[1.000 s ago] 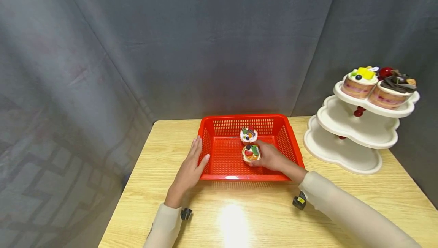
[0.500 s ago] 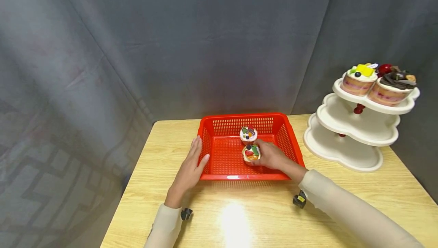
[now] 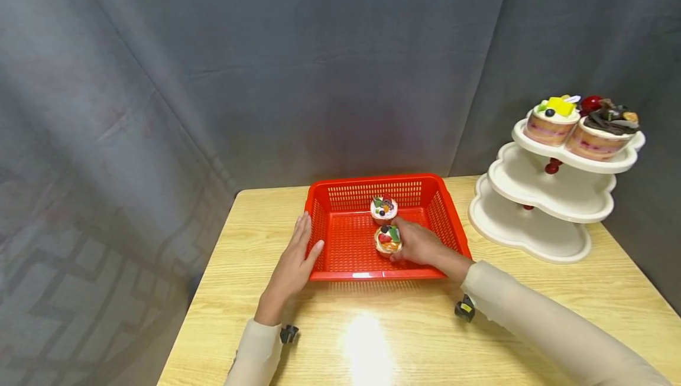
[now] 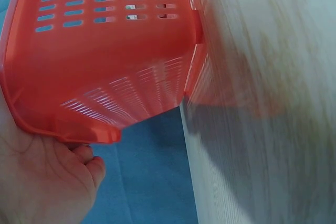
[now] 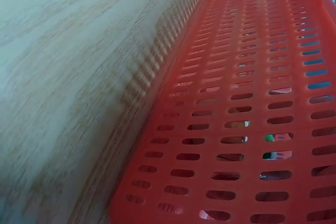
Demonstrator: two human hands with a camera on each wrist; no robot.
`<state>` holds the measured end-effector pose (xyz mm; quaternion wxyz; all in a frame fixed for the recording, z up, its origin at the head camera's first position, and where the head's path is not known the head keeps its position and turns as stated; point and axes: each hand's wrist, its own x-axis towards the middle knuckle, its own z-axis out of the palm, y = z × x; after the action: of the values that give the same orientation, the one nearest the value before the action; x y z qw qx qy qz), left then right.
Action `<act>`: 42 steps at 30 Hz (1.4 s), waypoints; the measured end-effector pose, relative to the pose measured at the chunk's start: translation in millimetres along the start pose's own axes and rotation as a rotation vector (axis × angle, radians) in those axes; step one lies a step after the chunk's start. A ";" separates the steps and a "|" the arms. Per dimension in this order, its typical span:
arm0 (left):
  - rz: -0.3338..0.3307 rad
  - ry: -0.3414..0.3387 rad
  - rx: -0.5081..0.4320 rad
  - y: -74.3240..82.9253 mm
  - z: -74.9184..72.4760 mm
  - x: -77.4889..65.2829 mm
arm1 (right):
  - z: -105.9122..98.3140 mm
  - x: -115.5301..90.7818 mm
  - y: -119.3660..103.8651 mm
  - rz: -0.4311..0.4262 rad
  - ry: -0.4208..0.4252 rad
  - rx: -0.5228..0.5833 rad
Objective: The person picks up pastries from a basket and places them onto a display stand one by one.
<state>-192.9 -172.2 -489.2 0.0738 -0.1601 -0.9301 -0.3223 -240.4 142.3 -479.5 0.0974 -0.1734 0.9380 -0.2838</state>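
A red plastic basket (image 3: 346, 276) with slotted walls stands on the table. Inside it are two fruit-topped cupcakes, one behind the other. My right hand (image 3: 420, 244) reaches over the front rim and holds the nearer cupcake (image 3: 386, 245) between thumb and fingers, from its right side. The farther cupcake (image 3: 383, 209), with white cream, sits just beyond my fingertips. My left hand (image 3: 292, 265) lies along the basket's left rim with its fingers straight and thumb spread. In the left wrist view the palm is at the rim corner. The right wrist view shows only slotted wall and table; my right hand is hidden there.
To the right stands a three-tiered white stand (image 3: 548, 194) with scalloped plates. Its top tier carries a yellow-topped cake (image 3: 553, 126), a chocolate-topped cake (image 3: 601, 138) and a red fruit topping behind. A grey curtain (image 3: 319, 78) hangs behind the wooden table (image 3: 255, 220).
The head view has shifted slightly, so basket and stand sit a little farther left in it. Both hands keep their places at the basket and the cupcake.
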 end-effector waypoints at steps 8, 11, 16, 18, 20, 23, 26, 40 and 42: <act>-0.008 0.005 -0.007 0.8 -1.3 -0.8 | -0.8 -1.2 -1.9 -0.039 0.016 -0.010; -0.004 0.002 -0.013 1.3 -1.1 -0.9 | -1.3 -1.7 -2.6 -0.030 0.023 -0.004; -0.010 0.012 -0.018 0.3 -0.1 -2.4 | 0.2 -2.1 -3.8 -0.057 0.047 0.015; -0.013 0.014 -0.024 0.1 0.3 -2.9 | 0.8 -3.0 -3.9 -0.085 0.066 0.043; -0.016 0.009 -0.030 0.3 0.7 -2.7 | 0.4 -4.1 -3.9 -0.106 0.086 0.083; -0.016 0.006 -0.029 0.5 1.0 -1.6 | -1.3 -5.3 -3.3 -0.129 0.111 0.127; -0.011 0.008 -0.026 0.6 0.8 -0.7 | -3.2 -5.1 -1.9 -0.121 0.126 0.149; -0.011 0.005 -0.019 0.9 0.8 -0.1 | -22.8 -11.5 -1.0 -0.026 0.211 0.172; -0.014 0.007 -0.018 0.8 0.6 -0.3 | -26.1 -13.3 -1.9 -0.033 0.232 0.183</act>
<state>-192.4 -171.3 -489.3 0.0733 -0.1529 -0.9280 -0.3318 -234.9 158.8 -455.9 -0.0009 -0.1450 0.9103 -0.3878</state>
